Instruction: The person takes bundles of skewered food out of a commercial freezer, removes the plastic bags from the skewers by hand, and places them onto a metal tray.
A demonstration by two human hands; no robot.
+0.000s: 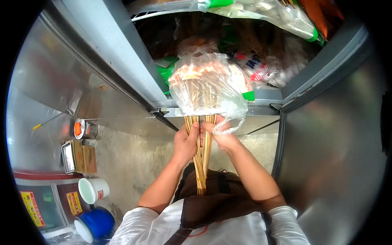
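Note:
A bundle of meat skewers, their bare wooden sticks [200, 163] pointing toward my body, lies between my hands. Over their meat ends is a clear plastic bag [204, 90], its knotted handle hanging at the right. My left hand [187, 141] is closed around the left part of the sticks, thumb on top. On the right part, my right hand [222, 134] grips the sticks just below the bag's edge; some of its fingers are hidden. The bag rests at the front of an open steel fridge [261, 107].
Open metal doors stand at the left [45, 77] and right [326, 143]. Bagged food [269, 67] fills the shelf, with more bags [261, 14] above. On the floor at left are a can [89, 130], cardboard boxes [89, 159], a white bucket [100, 190] and a blue drum [102, 222].

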